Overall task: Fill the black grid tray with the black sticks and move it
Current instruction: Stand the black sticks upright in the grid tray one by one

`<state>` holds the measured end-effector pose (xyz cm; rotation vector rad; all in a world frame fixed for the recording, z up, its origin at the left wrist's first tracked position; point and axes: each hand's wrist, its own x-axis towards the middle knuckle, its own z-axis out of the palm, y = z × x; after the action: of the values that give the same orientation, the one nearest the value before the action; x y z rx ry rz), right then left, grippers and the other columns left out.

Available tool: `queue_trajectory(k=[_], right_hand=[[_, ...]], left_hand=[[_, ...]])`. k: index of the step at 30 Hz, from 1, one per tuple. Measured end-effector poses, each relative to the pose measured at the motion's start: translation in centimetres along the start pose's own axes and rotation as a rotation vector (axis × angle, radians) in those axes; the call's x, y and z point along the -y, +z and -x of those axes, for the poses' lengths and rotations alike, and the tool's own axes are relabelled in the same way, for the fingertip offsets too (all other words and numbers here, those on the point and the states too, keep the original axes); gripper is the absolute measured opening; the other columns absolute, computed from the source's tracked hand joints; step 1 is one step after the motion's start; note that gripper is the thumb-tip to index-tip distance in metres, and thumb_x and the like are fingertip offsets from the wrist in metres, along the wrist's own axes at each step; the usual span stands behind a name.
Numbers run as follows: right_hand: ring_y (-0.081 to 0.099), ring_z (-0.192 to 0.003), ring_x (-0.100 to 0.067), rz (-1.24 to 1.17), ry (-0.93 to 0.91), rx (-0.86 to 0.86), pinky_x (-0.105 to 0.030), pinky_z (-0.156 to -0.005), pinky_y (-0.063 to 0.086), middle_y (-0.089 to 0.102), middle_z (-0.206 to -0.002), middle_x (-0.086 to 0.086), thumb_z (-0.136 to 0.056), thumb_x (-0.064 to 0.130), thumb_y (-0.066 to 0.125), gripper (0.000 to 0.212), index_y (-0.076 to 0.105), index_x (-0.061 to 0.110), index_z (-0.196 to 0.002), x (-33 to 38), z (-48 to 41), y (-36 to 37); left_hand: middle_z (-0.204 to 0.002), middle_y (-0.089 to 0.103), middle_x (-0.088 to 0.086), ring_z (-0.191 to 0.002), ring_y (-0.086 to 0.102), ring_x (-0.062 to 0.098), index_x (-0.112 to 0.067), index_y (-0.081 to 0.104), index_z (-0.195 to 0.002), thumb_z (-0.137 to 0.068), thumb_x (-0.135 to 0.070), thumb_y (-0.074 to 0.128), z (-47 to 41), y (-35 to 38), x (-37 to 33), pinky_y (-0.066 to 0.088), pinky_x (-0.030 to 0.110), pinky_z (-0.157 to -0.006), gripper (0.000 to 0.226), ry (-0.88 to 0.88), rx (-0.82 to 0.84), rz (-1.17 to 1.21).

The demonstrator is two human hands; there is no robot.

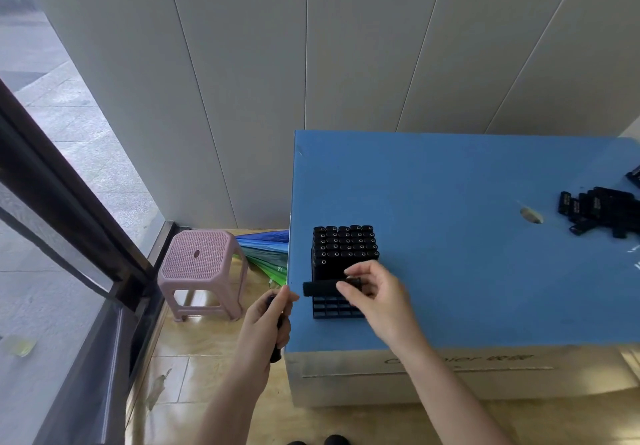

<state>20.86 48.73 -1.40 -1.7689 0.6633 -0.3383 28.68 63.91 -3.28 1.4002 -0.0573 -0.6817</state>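
Right hand [375, 294] holds stick [320, 288] over tray [329, 310]; left hand [265, 321], seemingly another.

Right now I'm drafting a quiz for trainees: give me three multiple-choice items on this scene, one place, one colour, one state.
1. Where lies the loose pile of black plastic sticks? A on the floor; B at the right of the blue table top; C in a drawer.
2. What colour is the plastic stool? A pink; B yellow; C white.
3. The nearest rows of the black grid tray are: A full; B covered; C empty.
Answers: B, it sits by the right edge; A, its seat is pink; C, bare cells show below the black stick in the right hand.
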Motion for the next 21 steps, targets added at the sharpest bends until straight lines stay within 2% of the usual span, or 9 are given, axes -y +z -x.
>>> queue_trajectory(k=[3, 6, 8, 12, 17, 19, 21], right_hand=[[0.061, -0.07, -0.004, 0.248, -0.199, -0.116, -0.011, -0.065, 0.049, 0.065, -0.08, 0.011, -0.079, 0.014, 0.071, 0.016, 0.058, 0.02, -0.086, -0.1, -0.9, -1.2], [0.062, -0.073, -0.006, 0.467, -0.338, -0.12, -0.016, -0.07, 0.05, 0.064, -0.088, 0.015, -0.083, 0.018, 0.067, 0.016, 0.058, 0.018, -0.095, -0.4, -1.9, -1.5], [0.062, -0.074, -0.007, 0.554, -0.392, -0.109, -0.018, -0.071, 0.049, 0.065, -0.09, 0.012, -0.084, 0.021, 0.066, 0.017, 0.057, 0.017, -0.098, -0.7, -2.5, -1.4], [0.063, -0.075, -0.01, 0.637, -0.51, -0.062, -0.026, -0.071, 0.053, 0.068, -0.085, 0.006, -0.083, 0.017, 0.068, 0.012, 0.062, 0.015, -0.093, -1.0, -3.2, -0.9], [0.064, -0.076, -0.006, 0.626, -0.615, -0.024, -0.015, -0.071, 0.049, 0.068, -0.09, 0.007, -0.08, 0.011, 0.07, 0.012, 0.07, 0.013, -0.091, -1.2, -4.0, -0.6], [0.062, -0.071, -0.007, 0.646, -0.632, -0.004, -0.012, -0.064, 0.046, 0.068, -0.09, 0.007, -0.08, 0.011, 0.07, 0.014, 0.072, 0.014, -0.093, -1.2, -4.1, -0.4], [0.059, -0.068, -0.01, 0.689, -0.651, -0.004, -0.018, -0.057, 0.046, 0.065, -0.087, 0.006, -0.08, 0.012, 0.07, 0.014, 0.072, 0.015, -0.094, -1.2, -4.3, 0.0]], left_hand=[[-0.059, 0.036, 0.0, -0.043, 0.026, 0.009, -0.008, 0.05, -0.076, -0.095, -0.022, 0.048, -0.3, -0.3, -0.1, 0.023, 0.019, -0.04, 0.024, -0.036, -0.003, 0.029], [-0.057, 0.036, 0.0, -0.044, 0.027, 0.01, -0.01, 0.045, -0.072, -0.095, -0.022, 0.048, -0.4, -0.6, -0.2, 0.025, 0.02, -0.041, 0.026, -0.062, 0.008, 0.046], [-0.056, 0.036, 0.0, -0.043, 0.028, 0.01, -0.01, 0.044, -0.071, -0.095, -0.021, 0.048, -0.4, -0.7, -0.2, 0.025, 0.019, -0.04, 0.027, -0.061, 0.013, 0.063], [-0.056, 0.034, -0.001, -0.043, 0.027, 0.01, -0.011, 0.043, -0.069, -0.095, -0.021, 0.048, -0.3, -0.8, -0.4, 0.024, 0.019, -0.041, 0.028, -0.049, 0.005, 0.083], [-0.055, 0.035, -0.001, -0.043, 0.029, 0.01, -0.009, 0.043, -0.074, -0.095, -0.022, 0.046, -0.3, -1.0, -0.4, 0.027, 0.019, -0.04, 0.025, -0.041, -0.009, 0.09], [-0.055, 0.035, 0.0, -0.045, 0.032, 0.011, -0.008, 0.044, -0.076, -0.095, -0.023, 0.046, -0.2, -0.9, -0.4, 0.03, 0.021, -0.045, 0.024, -0.039, -0.01, 0.099], [-0.057, 0.037, 0.001, -0.05, 0.035, 0.013, -0.007, 0.044, -0.074, -0.095, -0.024, 0.046, -0.2, -0.8, -0.4, 0.032, 0.026, -0.053, 0.027, -0.041, -0.029, 0.098]])
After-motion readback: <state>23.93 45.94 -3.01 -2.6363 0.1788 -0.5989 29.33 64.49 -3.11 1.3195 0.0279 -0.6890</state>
